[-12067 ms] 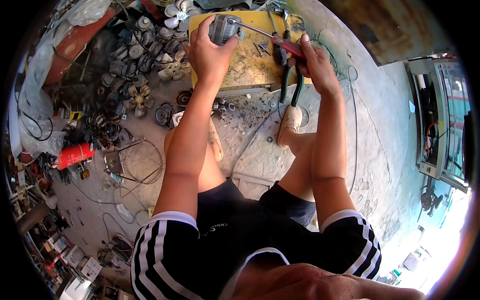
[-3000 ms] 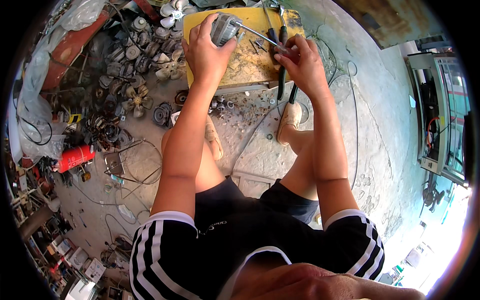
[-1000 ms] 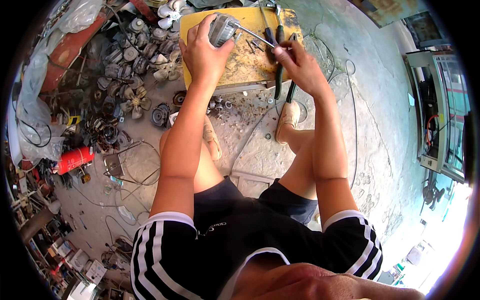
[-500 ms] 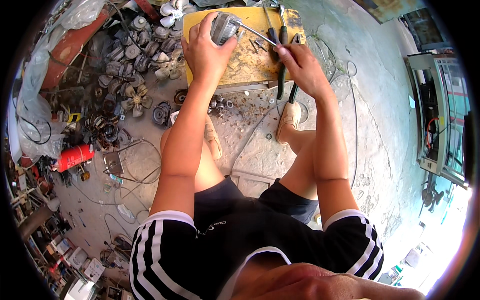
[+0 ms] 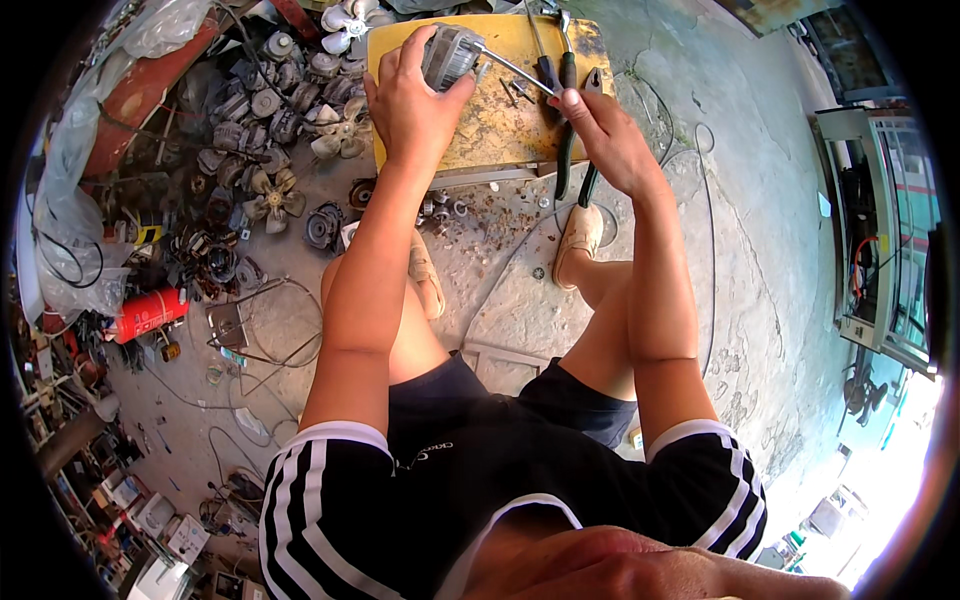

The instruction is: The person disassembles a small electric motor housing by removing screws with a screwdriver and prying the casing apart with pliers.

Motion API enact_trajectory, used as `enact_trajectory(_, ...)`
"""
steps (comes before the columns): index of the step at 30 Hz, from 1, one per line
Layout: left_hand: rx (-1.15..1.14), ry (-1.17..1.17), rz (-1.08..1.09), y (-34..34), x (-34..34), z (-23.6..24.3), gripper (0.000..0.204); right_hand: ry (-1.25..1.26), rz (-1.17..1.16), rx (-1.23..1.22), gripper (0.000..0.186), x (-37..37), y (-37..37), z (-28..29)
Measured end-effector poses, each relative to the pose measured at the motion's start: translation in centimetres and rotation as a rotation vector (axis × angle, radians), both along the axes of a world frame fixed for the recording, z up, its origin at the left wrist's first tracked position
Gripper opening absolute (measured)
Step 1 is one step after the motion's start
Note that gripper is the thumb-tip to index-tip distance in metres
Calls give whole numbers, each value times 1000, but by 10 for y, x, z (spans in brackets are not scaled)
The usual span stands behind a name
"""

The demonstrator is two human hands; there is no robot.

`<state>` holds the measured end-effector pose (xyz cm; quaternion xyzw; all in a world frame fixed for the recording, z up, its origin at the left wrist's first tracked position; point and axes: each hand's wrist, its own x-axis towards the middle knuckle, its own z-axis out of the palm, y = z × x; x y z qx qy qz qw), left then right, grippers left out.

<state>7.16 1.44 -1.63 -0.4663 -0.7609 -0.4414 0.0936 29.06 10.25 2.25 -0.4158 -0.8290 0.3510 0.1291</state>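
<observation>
Your hands work a small motor on a yellow board.
Your left hand point(image 5: 410, 100) grips the grey motor point(image 5: 448, 55); at three o'clock, your right hand point(image 5: 605, 140) pinches a screwdriver point(image 5: 515, 70) on the yellow board point(image 5: 500, 125).

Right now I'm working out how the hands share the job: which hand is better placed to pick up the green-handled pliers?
Right. The right hand lies directly over the pliers on the yellow board, though it holds a screwdriver. The left hand is farther off, gripping the small motor.
</observation>
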Motion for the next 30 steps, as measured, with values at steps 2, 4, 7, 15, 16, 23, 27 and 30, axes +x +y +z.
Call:
enact_trajectory(2,0,-14,-4,-1,0,1,66,72,-19,138,49,3,0,-12)
enact_trajectory(4,15,8,-7,-1,0,2,64,154,-30,300,44,5,2,-23)
enact_trajectory(7,19,21,-12,0,2,2,63,219,-65,435,37,5,5,-25)
enact_trajectory(15,12,-12,-14,0,2,1,64,7,1,152,28,4,-3,-7)
enact_trajectory(16,15,-28,-18,0,2,2,64,86,56,294,25,7,1,-19)
enact_trajectory(23,-19,27,7,-1,3,1,64,241,-102,132,22,-3,-3,-11)
enact_trajectory(27,0,42,1,-1,3,2,64,67,-16,271,27,2,-2,-17)
enact_trajectory(30,18,25,-9,0,3,2,64,95,7,434,31,4,4,-29)
